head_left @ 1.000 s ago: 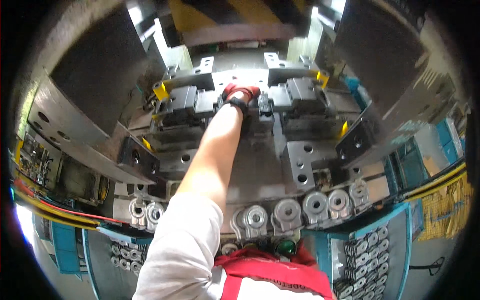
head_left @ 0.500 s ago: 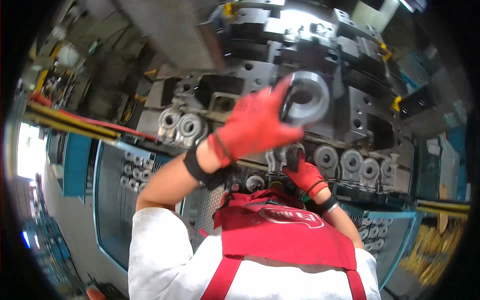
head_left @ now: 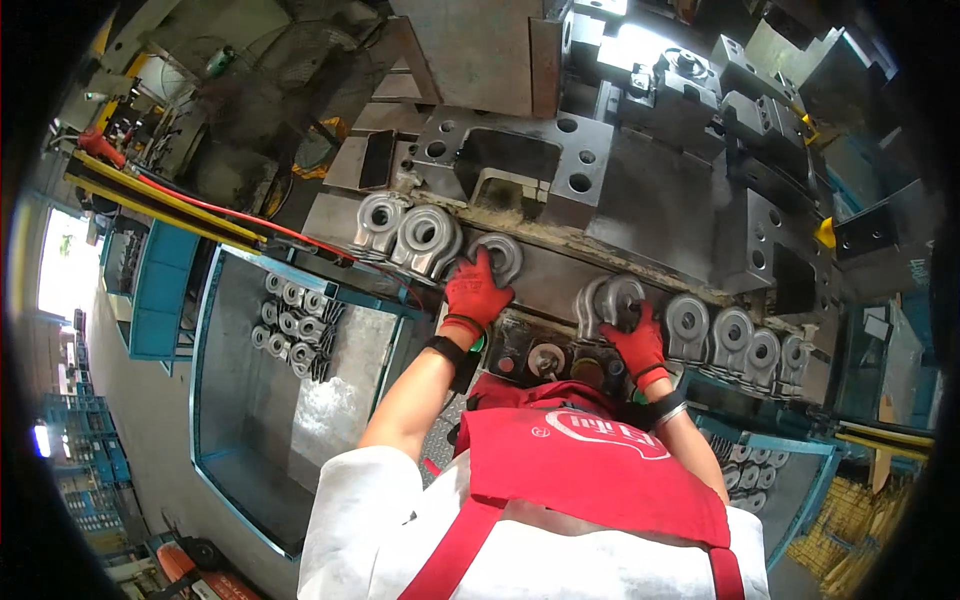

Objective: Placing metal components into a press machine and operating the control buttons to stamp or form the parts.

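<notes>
My left hand (head_left: 478,292), in a red glove, is closed on a grey metal ring part (head_left: 508,262) at the front ledge of the machine. The part lies just right of two similar eyelet-shaped forgings (head_left: 428,232), and my fingers reach over its near left side. Farther right, my right hand (head_left: 637,347), also red-gloved, grips the near right edge of another ringed metal forging (head_left: 622,293). That piece stands against a similar one on its left. Beyond my right hand, several more forgings (head_left: 687,322) line the ledge. My fingertips under the parts are hidden.
Beyond the ledge sit heavy steel die blocks (head_left: 580,160) with bolt holes. A control panel with round buttons (head_left: 547,360) is close to my body. Blue-framed bins with stacked forgings stand at left (head_left: 205,400) and right (head_left: 815,470). A yellow rail (head_left: 165,205) runs left.
My left hand has come back from over the die with the ring part, down and left to the ledge. My right hand stays low at the ledge. The view has shifted.
</notes>
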The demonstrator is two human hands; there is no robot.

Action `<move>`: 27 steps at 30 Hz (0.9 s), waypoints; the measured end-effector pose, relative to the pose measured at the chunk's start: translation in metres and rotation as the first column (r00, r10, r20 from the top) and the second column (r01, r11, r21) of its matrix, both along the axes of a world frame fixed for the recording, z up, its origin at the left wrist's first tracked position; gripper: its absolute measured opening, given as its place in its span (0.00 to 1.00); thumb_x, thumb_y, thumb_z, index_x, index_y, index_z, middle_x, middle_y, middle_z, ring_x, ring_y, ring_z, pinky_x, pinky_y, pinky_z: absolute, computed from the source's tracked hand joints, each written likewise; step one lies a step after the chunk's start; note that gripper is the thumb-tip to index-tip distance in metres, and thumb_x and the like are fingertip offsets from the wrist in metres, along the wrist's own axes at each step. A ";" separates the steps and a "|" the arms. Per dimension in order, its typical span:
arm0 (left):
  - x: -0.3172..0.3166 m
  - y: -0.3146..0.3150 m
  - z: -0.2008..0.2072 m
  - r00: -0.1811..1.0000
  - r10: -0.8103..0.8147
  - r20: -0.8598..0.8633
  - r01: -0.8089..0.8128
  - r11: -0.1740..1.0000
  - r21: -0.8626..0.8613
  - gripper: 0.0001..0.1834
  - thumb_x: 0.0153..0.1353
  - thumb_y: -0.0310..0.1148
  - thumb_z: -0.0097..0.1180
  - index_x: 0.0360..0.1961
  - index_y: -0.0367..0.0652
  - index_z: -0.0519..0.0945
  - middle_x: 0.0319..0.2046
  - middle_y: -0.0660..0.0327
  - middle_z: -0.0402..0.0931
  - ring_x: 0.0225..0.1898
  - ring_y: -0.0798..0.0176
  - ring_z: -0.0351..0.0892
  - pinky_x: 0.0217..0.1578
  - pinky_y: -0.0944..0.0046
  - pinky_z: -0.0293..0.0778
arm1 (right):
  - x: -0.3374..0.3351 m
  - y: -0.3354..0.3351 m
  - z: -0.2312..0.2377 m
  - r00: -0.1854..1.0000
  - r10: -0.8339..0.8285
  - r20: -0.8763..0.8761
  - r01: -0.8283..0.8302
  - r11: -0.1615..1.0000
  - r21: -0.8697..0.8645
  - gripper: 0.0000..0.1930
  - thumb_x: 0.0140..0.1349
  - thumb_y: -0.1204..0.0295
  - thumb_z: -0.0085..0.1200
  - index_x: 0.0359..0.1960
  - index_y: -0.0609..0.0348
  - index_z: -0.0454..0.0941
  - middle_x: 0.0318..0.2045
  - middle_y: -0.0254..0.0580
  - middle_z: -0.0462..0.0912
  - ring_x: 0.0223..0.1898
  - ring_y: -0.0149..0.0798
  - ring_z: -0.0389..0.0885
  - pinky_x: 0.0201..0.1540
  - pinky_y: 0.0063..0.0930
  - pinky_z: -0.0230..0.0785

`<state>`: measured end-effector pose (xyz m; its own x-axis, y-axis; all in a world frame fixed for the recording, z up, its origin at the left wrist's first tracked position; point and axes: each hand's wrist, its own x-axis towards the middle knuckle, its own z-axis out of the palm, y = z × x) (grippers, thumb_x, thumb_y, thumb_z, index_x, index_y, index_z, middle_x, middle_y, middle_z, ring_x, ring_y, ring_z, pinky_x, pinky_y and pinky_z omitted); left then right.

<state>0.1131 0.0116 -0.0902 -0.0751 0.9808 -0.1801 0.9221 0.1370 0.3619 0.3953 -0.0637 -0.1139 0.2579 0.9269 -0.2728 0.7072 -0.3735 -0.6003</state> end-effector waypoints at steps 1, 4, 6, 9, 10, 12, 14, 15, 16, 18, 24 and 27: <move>0.001 0.001 -0.004 1.000 -0.005 -0.021 0.005 1.000 -0.012 0.44 0.37 0.48 0.64 0.56 0.43 0.60 0.47 0.42 0.66 0.48 0.44 0.69 0.44 0.50 0.69 | 0.004 0.002 -0.004 0.999 0.015 -0.036 -0.015 1.000 0.007 0.45 0.39 0.52 0.66 0.56 0.63 0.59 0.51 0.62 0.69 0.54 0.59 0.66 0.54 0.43 0.62; 0.003 -0.002 -0.013 0.989 -0.051 -0.141 0.060 0.996 0.062 0.42 0.37 0.48 0.64 0.54 0.43 0.62 0.51 0.40 0.63 0.51 0.41 0.67 0.47 0.49 0.67 | 0.011 0.010 -0.003 0.941 -0.050 -0.335 0.040 0.999 -0.036 0.41 0.40 0.56 0.67 0.56 0.61 0.62 0.50 0.57 0.71 0.52 0.53 0.70 0.53 0.39 0.64; 0.002 -0.005 -0.015 0.981 -0.067 -0.183 0.094 0.985 0.142 0.40 0.39 0.48 0.63 0.53 0.42 0.64 0.53 0.39 0.61 0.53 0.39 0.64 0.50 0.49 0.64 | 0.012 0.004 0.017 0.847 -0.125 -0.516 0.139 0.990 -0.011 0.32 0.43 0.65 0.66 0.52 0.59 0.67 0.41 0.43 0.75 0.43 0.37 0.72 0.45 0.28 0.66; 0.001 -0.011 -0.012 0.985 -0.089 -0.144 0.120 0.967 0.223 0.36 0.41 0.46 0.61 0.51 0.41 0.65 0.54 0.38 0.60 0.57 0.39 0.59 0.55 0.48 0.58 | 0.014 -0.003 0.080 0.746 -0.066 -0.663 0.139 0.989 0.058 0.27 0.45 0.70 0.65 0.49 0.57 0.69 0.36 0.34 0.76 0.37 0.28 0.73 0.39 0.21 0.67; 0.001 -0.012 -0.009 0.986 -0.103 -0.127 0.129 0.969 0.212 0.36 0.42 0.47 0.61 0.51 0.40 0.65 0.54 0.38 0.59 0.57 0.39 0.58 0.55 0.48 0.58 | 0.014 -0.002 0.105 0.734 0.029 -0.678 0.086 0.987 0.136 0.27 0.44 0.71 0.65 0.48 0.56 0.69 0.36 0.34 0.76 0.36 0.27 0.73 0.38 0.21 0.67; 0.000 -0.018 0.002 0.990 -0.132 -0.045 0.139 0.960 0.245 0.36 0.43 0.46 0.60 0.52 0.41 0.66 0.54 0.38 0.60 0.58 0.39 0.58 0.56 0.47 0.56 | 0.018 0.018 0.151 0.809 0.087 -0.581 0.005 0.988 0.154 0.27 0.45 0.66 0.66 0.48 0.57 0.69 0.35 0.39 0.78 0.33 0.28 0.76 0.36 0.23 0.70; -0.003 -0.023 0.016 0.977 -0.209 0.033 0.180 0.904 0.388 0.34 0.45 0.43 0.60 0.53 0.41 0.67 0.54 0.38 0.60 0.57 0.39 0.58 0.56 0.47 0.57 | 0.022 0.051 0.186 0.883 0.204 -0.423 -0.059 0.942 0.330 0.26 0.47 0.67 0.64 0.48 0.58 0.70 0.32 0.41 0.80 0.29 0.29 0.78 0.33 0.23 0.71; -0.006 -0.027 0.023 0.967 -0.247 0.060 0.191 0.862 0.469 0.33 0.45 0.42 0.60 0.53 0.41 0.67 0.54 0.38 0.61 0.57 0.39 0.59 0.55 0.47 0.57 | 0.025 0.073 0.199 0.907 0.185 -0.378 -0.063 0.948 0.313 0.27 0.47 0.64 0.63 0.48 0.59 0.69 0.35 0.47 0.79 0.33 0.34 0.79 0.36 0.25 0.71; -0.009 -0.030 0.029 0.955 -0.266 0.127 0.172 0.854 0.492 0.31 0.46 0.40 0.60 0.53 0.41 0.68 0.53 0.38 0.61 0.56 0.39 0.60 0.55 0.47 0.58 | 0.030 0.097 0.210 0.920 0.210 -0.332 -0.096 0.939 0.330 0.28 0.46 0.62 0.62 0.49 0.59 0.69 0.38 0.53 0.78 0.37 0.38 0.79 0.39 0.27 0.71; -0.019 -0.037 0.040 0.922 -0.301 0.244 0.121 0.822 0.556 0.28 0.47 0.36 0.60 0.52 0.41 0.71 0.53 0.38 0.62 0.54 0.38 0.62 0.54 0.47 0.60 | 0.041 0.151 0.230 0.986 0.144 0.079 -0.163 0.918 0.361 0.31 0.45 0.55 0.61 0.50 0.57 0.69 0.46 0.63 0.73 0.48 0.47 0.75 0.48 0.33 0.68; -0.046 -0.048 0.042 0.935 -0.213 0.284 -0.024 0.761 0.648 0.22 0.47 0.30 0.59 0.46 0.38 0.74 0.51 0.39 0.65 0.52 0.38 0.66 0.51 0.51 0.65 | 0.049 0.295 0.248 0.833 -0.164 0.528 -0.054 0.926 0.373 0.37 0.44 0.46 0.59 0.50 0.61 0.70 0.42 0.57 0.77 0.46 0.52 0.75 0.49 0.38 0.68; -0.055 -0.053 0.035 0.964 -0.128 0.231 -0.051 0.767 0.640 0.19 0.49 0.28 0.56 0.44 0.35 0.73 0.50 0.38 0.67 0.50 0.37 0.68 0.49 0.49 0.66 | 0.058 0.337 0.245 0.871 -0.080 0.484 -0.010 0.984 0.180 0.46 0.41 0.49 0.56 0.61 0.57 0.54 0.50 0.54 0.73 0.49 0.51 0.74 0.49 0.39 0.67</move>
